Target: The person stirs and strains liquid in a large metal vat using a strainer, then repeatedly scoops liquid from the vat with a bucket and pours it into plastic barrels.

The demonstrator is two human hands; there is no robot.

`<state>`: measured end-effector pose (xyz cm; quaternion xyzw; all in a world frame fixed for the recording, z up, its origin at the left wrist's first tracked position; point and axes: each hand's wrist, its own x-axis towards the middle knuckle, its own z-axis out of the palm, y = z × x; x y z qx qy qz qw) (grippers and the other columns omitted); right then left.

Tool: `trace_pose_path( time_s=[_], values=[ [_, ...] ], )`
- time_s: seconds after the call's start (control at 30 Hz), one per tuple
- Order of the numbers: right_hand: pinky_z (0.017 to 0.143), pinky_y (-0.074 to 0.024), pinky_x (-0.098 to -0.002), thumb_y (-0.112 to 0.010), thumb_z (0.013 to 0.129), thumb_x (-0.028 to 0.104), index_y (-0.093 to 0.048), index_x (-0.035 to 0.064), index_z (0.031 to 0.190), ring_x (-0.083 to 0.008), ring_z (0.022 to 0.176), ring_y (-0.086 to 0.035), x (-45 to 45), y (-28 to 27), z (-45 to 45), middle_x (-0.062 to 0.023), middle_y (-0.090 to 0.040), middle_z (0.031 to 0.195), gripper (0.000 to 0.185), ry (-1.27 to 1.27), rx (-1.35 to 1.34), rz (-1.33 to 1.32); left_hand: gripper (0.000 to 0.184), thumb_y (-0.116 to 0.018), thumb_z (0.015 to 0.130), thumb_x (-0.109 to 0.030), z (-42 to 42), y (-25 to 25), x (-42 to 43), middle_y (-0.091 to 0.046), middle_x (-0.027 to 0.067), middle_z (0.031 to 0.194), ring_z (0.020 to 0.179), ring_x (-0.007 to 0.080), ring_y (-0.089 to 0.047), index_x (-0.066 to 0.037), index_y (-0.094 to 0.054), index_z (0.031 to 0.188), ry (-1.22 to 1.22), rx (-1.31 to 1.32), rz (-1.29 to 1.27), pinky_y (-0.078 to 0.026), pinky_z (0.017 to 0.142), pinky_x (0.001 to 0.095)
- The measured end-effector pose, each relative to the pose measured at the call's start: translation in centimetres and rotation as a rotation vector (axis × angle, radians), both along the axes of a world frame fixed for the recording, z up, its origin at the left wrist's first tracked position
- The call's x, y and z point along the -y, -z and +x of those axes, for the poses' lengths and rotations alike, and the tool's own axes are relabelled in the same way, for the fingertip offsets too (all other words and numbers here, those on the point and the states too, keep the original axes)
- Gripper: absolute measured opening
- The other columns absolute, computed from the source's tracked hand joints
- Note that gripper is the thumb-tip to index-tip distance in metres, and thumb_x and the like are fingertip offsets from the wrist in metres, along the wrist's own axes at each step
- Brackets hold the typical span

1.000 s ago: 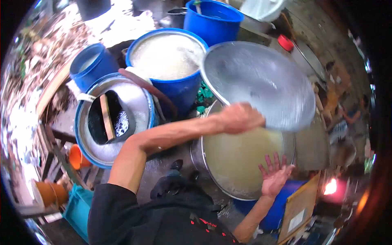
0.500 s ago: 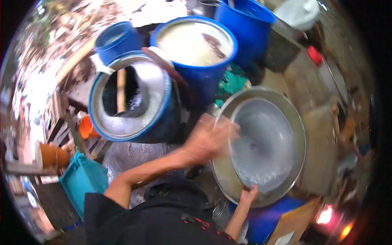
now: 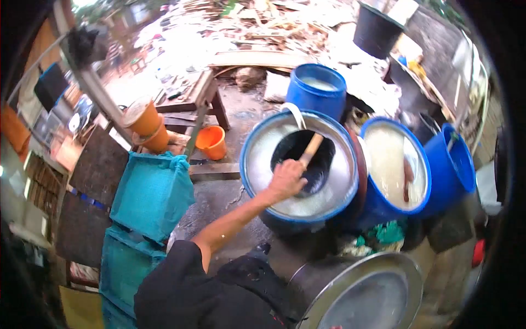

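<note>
My left hand [image 3: 287, 178] is closed around the lower end of a wooden handle [image 3: 312, 149] that spans a black bucket [image 3: 285, 147]. The bucket sits inside a blue drum [image 3: 245, 159] holding pale, whitish liquid. At the bottom of the view stands a large metal pot [image 3: 413, 285] with a round grey basin-like piece [image 3: 372, 301] inside it. Only a sliver of my right hand [image 3: 337, 327] shows at the bottom edge, by that grey piece; its fingers are hidden.
A second blue drum [image 3: 427, 181] with cream-coloured liquid stands to the right, beside a blue bin [image 3: 466, 164]. Behind is a smaller blue barrel [image 3: 318, 74]. Teal mesh-covered frames [image 3: 148, 192] and orange buckets [image 3: 212, 143] lie left. Scrap wood covers the background.
The view has swung left. My left hand has moved from beside the metal pot to the blue drum and taken hold of the bucket's wooden handle. My right hand has nearly left view.
</note>
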<state>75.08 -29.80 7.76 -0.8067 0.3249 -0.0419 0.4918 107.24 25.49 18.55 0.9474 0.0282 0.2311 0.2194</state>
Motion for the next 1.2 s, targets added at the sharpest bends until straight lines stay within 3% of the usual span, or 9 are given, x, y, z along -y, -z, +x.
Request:
trace_pose_path(
  time_s=[0.17, 0.23, 0.3, 0.37, 0.4, 0.53, 0.67, 0.93, 1.2],
  values=[
    [0.101, -0.0451, -0.0460, -0.055, 0.102, 0.034, -0.054, -0.0061, 0.134, -0.0445, 0.121, -0.055, -10.6, -3.4, 10.3, -0.0304, -0.059, 0.130, 0.052, -0.593, -0.003, -0.618, 0.038, -0.076, 0.082, -0.019, -1.8, 0.1, -4.2, -0.061, 0.0134, 0.124, 0.123, 0.0323, -0.054, -0.007, -0.065, 0.116, 0.006, 0.173, -0.115, -0.043, 0.101, 0.0465],
    [0.111, -0.0360, -0.0480, -0.061, 0.093, 0.010, -0.041, -0.0091, 0.142, -0.0403, 0.132, -0.043, -6.2, 10.6, 10.1, -0.0287, -0.045, 0.139, 0.056, -0.441, 0.080, -0.480, 0.035, -0.075, 0.081, -0.016, -2.4, 0.6, -6.7, -0.062, 0.0151, 0.124, 0.122, 0.0336, -0.055, -0.006, -0.066, 0.114, -0.065, 0.243, -0.131, -0.042, 0.104, 0.0460],
    [0.114, -0.0315, -0.0454, -0.058, 0.091, 0.009, -0.043, -0.0068, 0.142, -0.0422, 0.133, -0.042, -11.3, 5.3, 11.0, -0.0279, -0.045, 0.141, 0.056, -0.264, 0.098, -0.531, 0.033, -0.074, 0.082, -0.013, -3.8, 3.1, -11.2, -0.063, 0.0162, 0.121, 0.120, 0.0359, -0.057, -0.003, -0.066, 0.112, -0.118, 0.254, -0.122, -0.042, 0.104, 0.0461],
    [0.109, -0.0380, -0.0455, -0.057, 0.087, 0.004, -0.054, -0.0047, 0.134, -0.0425, 0.127, -0.049, -7.3, 11.5, 9.0, -0.0267, -0.055, 0.132, 0.048, -0.224, -0.040, -0.704, 0.027, -0.071, 0.086, -0.013, -5.2, 1.1, -12.6, -0.063, 0.0185, 0.124, 0.121, 0.0357, -0.056, -0.001, -0.067, 0.111, -0.197, 0.155, -0.076, -0.041, 0.106, 0.0448],
    [0.102, -0.0444, -0.0464, -0.057, 0.086, 0.003, -0.063, -0.0016, 0.124, -0.0417, 0.118, -0.057, -8.9, 7.6, 10.1, -0.0248, -0.063, 0.122, 0.038, -0.169, -0.272, -0.476, 0.028, -0.067, 0.089, -0.012, -5.2, 3.8, -15.1, -0.063, 0.0198, 0.127, 0.122, 0.0353, -0.056, 0.001, -0.067, 0.114, -0.175, 0.120, -0.110, -0.040, 0.107, 0.0449],
    [0.091, -0.0497, -0.0501, -0.056, 0.086, 0.011, -0.071, 0.0075, 0.113, -0.0421, 0.106, -0.063, -8.7, 7.7, 8.9, -0.0215, -0.068, 0.112, 0.031, -0.092, -0.320, -0.579, 0.036, -0.063, 0.095, -0.016, -4.3, 12.1, -23.6, -0.063, 0.0189, 0.127, 0.118, 0.0319, -0.058, 0.004, -0.061, 0.124, -0.110, -0.006, -0.239, -0.043, 0.105, 0.0409],
    [0.093, -0.0494, -0.0507, -0.056, 0.086, 0.011, -0.071, 0.0104, 0.112, -0.0387, 0.108, -0.064, -9.9, 7.6, 8.2, -0.0189, -0.069, 0.113, 0.030, 0.025, -0.394, -0.545, 0.045, -0.060, 0.099, -0.026, -2.6, 11.4, -22.5, -0.061, 0.0202, 0.129, 0.121, 0.0341, -0.057, 0.005, -0.056, 0.131, -0.136, -0.080, -0.547, -0.043, 0.105, 0.0412],
    [0.094, -0.0432, -0.0670, -0.061, 0.085, 0.011, -0.070, 0.0130, 0.107, -0.0366, 0.111, -0.064, -11.5, 9.1, 7.7, -0.0133, -0.068, 0.114, 0.024, 0.000, -0.557, -0.626, 0.049, -0.059, 0.099, -0.026, 1.2, 8.3, -20.1, -0.054, 0.0233, 0.138, 0.129, 0.0361, -0.049, 0.004, -0.052, 0.136, -0.120, -0.047, -0.180, -0.036, 0.111, 0.0417],
    [0.090, -0.0454, -0.0651, -0.071, 0.083, 0.015, -0.068, 0.0125, 0.110, -0.0340, 0.111, -0.064, -12.7, 6.7, 7.3, -0.0113, -0.068, 0.112, 0.027, 0.017, -0.589, -0.726, 0.062, -0.060, 0.100, -0.031, 3.9, 8.9, -17.2, -0.051, 0.0227, 0.142, 0.126, 0.0326, -0.053, 0.005, -0.040, 0.145, 0.024, -0.193, -0.508, -0.043, 0.105, 0.0403]
  ],
)
